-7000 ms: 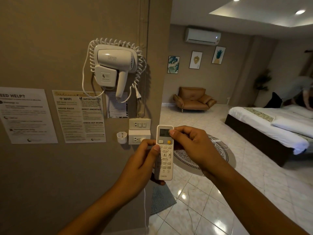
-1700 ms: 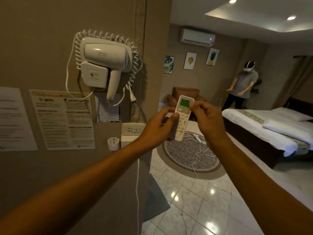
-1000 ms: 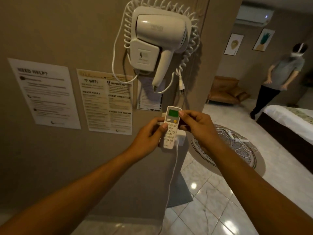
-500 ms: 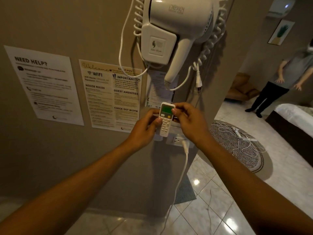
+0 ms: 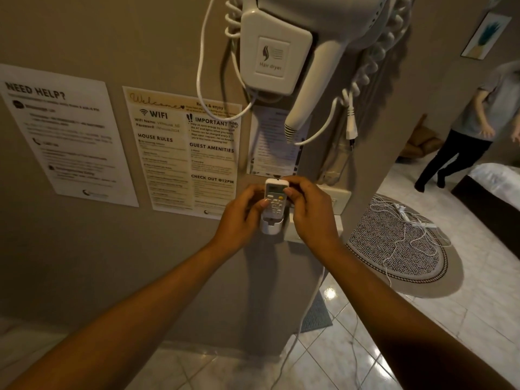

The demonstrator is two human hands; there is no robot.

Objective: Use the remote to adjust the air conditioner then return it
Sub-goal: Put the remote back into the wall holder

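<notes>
We hold the remote (image 5: 275,199) upright between both hands, its lower end seated in the white wall holder (image 5: 271,225) below the hair dryer (image 5: 277,52). Our left hand (image 5: 243,213) pinches its left edge; our right hand (image 5: 308,209) grips its top right corner.

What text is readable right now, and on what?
"Hair dryer": dryer mount
"NEED HELP?": left notice
"Welcome", "WIFI", "IMPORTANT", "HOUSE RULES", "GUEST AMENITIES", "CHECK OUT @12PM": middle notice
Small print, the third sheet and the remote markings: unreadable.
</notes>
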